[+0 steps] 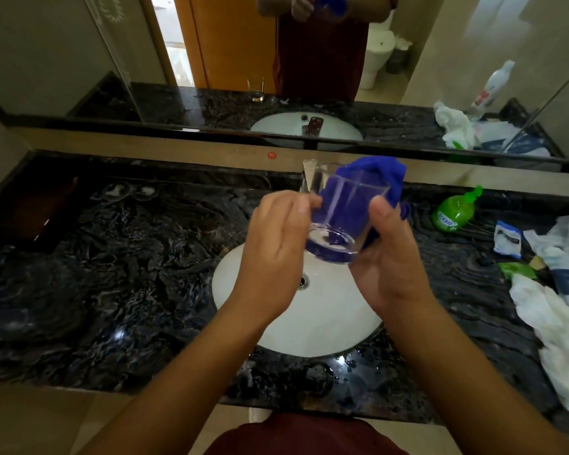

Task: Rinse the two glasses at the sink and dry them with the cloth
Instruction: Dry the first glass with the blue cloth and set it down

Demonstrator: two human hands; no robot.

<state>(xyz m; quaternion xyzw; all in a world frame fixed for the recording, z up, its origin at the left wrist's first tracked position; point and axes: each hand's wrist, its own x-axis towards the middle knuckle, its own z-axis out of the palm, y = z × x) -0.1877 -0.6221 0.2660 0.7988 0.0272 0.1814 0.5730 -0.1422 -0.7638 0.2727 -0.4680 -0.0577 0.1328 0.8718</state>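
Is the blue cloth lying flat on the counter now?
No, the blue cloth is stuffed inside the glass, held over the sink.

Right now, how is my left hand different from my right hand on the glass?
The right hand cups the glass from below, thumb up along its side, pressing the blue cloth against it; the left hand rests on the opposite side with fairly straight, relaxed fingers. The right hand's palm faces up toward the camera; the left hand shows its back. Both are bare and held over the white sink, touching the tilted glass.
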